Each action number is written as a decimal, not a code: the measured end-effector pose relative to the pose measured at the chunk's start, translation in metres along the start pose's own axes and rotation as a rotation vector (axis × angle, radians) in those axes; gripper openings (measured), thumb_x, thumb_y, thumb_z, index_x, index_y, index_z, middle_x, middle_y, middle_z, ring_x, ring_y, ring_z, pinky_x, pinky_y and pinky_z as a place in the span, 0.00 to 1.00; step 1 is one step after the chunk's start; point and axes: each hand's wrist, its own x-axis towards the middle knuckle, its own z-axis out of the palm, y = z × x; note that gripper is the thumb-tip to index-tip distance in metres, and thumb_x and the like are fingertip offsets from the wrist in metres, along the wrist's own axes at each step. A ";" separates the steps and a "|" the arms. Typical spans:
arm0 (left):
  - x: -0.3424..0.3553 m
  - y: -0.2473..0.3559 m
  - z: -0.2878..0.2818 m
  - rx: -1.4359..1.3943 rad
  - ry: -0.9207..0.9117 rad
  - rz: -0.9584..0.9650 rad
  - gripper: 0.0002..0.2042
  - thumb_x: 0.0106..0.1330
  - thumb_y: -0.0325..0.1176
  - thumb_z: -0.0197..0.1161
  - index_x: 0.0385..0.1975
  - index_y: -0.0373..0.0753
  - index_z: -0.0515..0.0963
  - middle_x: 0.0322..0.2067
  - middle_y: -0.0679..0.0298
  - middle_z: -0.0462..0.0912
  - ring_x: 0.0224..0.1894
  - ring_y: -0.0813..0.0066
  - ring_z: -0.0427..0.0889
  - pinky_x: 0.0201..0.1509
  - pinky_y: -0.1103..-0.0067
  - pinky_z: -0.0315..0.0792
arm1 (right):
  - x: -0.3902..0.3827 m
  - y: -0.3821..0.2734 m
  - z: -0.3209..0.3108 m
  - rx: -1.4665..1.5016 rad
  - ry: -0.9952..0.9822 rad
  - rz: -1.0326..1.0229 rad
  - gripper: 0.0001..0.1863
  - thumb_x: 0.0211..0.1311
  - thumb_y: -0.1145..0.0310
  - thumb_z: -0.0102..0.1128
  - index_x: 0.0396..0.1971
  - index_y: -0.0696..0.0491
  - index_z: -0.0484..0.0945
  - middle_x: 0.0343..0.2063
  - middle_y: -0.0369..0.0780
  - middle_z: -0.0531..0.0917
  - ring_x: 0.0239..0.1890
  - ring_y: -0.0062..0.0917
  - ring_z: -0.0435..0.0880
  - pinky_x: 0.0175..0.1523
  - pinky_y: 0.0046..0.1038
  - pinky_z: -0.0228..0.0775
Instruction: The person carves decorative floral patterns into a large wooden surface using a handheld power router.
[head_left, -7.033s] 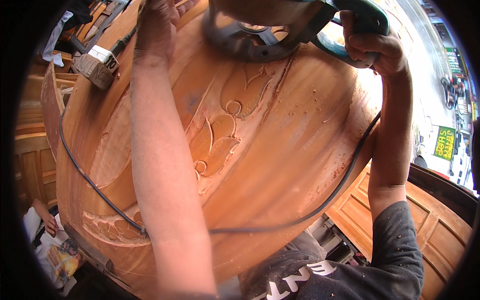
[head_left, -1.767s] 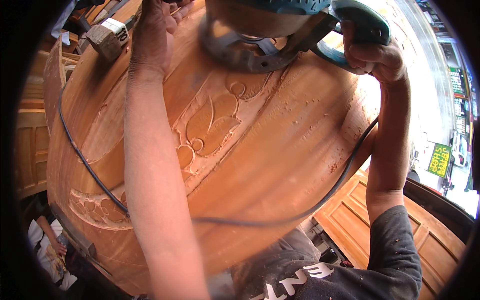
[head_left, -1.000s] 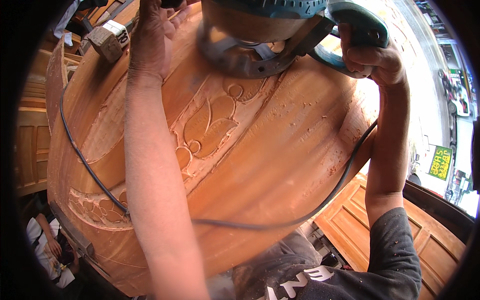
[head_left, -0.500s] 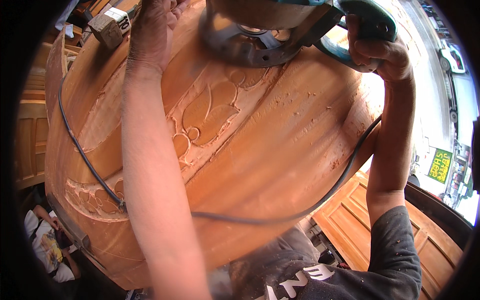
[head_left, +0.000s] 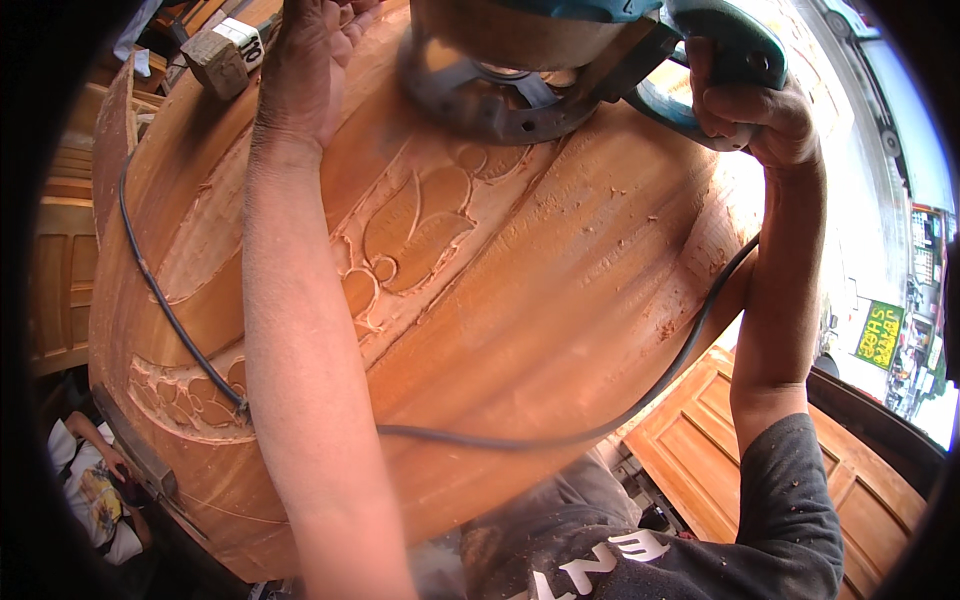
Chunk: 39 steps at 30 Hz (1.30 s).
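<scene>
A router (head_left: 520, 40) with a teal and metal body and a dark ring base stands on a carved wooden panel (head_left: 560, 330). My right hand (head_left: 765, 120) is wrapped round its teal loop handle. My left hand (head_left: 310, 75) is at the top edge, left of the router, with its fingers curled; whatever they hold is cut off by the picture's edge. Below the router base lies a raised leaf-and-circle carving (head_left: 415, 225) with rough shavings along its outlines. The cutting bit cannot be made out.
A black cord (head_left: 490, 440) loops across the panel and under my left forearm. A wood block (head_left: 215, 62) sits at the upper left. Panelled doors (head_left: 690, 420) lie at the lower right. Another person (head_left: 100, 490) is at the lower left; a street (head_left: 850, 120) lies beyond, right.
The router and my right hand have shifted very slightly, a little leftward and down. Out on the street, a white vehicle has gone from view and a larger bluish one shows.
</scene>
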 end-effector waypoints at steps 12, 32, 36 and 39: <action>-0.003 0.004 0.001 -0.012 -0.025 -0.014 0.33 0.72 0.63 0.59 0.71 0.52 0.67 0.62 0.73 0.75 0.61 0.78 0.72 0.69 0.70 0.62 | -0.002 0.003 0.002 0.046 0.029 0.011 0.26 0.46 0.71 0.67 0.49 0.61 0.78 0.23 0.38 0.78 0.17 0.18 0.72 0.25 0.23 0.64; -0.011 0.010 0.019 0.055 0.032 0.006 0.36 0.74 0.64 0.55 0.75 0.49 0.62 0.67 0.69 0.73 0.69 0.72 0.70 0.75 0.63 0.60 | -0.001 0.003 0.008 0.106 0.001 -0.067 0.29 0.44 0.71 0.68 0.51 0.64 0.78 0.21 0.38 0.78 0.15 0.18 0.73 0.21 0.21 0.64; -0.010 0.008 0.022 0.017 0.058 -0.011 0.35 0.73 0.63 0.56 0.74 0.50 0.62 0.66 0.70 0.74 0.69 0.73 0.71 0.74 0.65 0.61 | 0.010 0.008 0.005 0.104 -0.071 -0.251 0.34 0.43 0.72 0.68 0.56 0.65 0.78 0.26 0.40 0.81 0.16 0.18 0.76 0.19 0.18 0.65; -0.010 0.007 0.025 0.005 0.065 -0.017 0.35 0.73 0.63 0.56 0.73 0.50 0.64 0.64 0.70 0.75 0.67 0.74 0.72 0.73 0.66 0.62 | 0.007 0.004 0.007 0.059 -0.032 -0.222 0.34 0.43 0.72 0.68 0.57 0.65 0.78 0.26 0.40 0.81 0.16 0.18 0.76 0.20 0.17 0.65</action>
